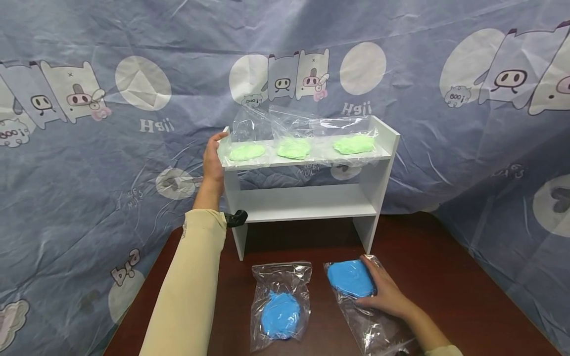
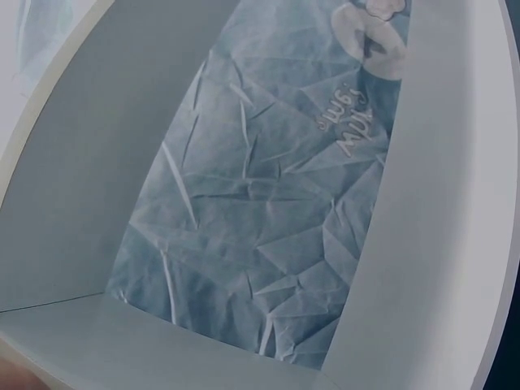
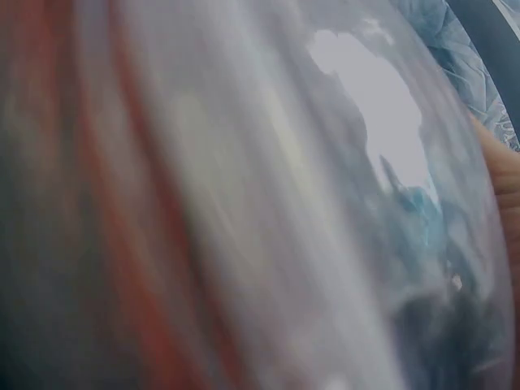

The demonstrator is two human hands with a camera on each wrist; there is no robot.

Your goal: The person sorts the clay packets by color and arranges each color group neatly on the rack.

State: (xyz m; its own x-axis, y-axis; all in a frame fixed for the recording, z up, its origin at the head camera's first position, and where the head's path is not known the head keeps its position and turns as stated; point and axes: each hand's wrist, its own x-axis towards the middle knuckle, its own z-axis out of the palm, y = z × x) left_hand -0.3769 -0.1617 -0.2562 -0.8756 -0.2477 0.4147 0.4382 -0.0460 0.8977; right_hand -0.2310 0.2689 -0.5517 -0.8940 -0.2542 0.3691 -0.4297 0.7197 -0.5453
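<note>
A small white shelf [image 1: 307, 201] stands on the dark table, and my left hand [image 1: 213, 160] grips the upper part of its left side panel, fingers over the edge. In the left wrist view, the shelf's inner panel [image 2: 455, 187] fills the right side. At the shelf's front right, my right hand [image 1: 386, 290] holds a clear zip bag with a flat blue lump of clay [image 1: 349, 278], thumb and fingers spread along its right side. Shiny, blurred plastic film [image 3: 374, 114] covers much of the right wrist view. Another bag of blue clay [image 1: 280, 316] lies to the left.
On the upper shelf board sit three clear bags of light green clay [image 1: 247, 152]. The lower shelf board [image 1: 307, 201] is bare white. A blue-grey patterned cloth [image 1: 187, 59] hangs behind and at the sides of the dark red-brown table [image 1: 427, 257].
</note>
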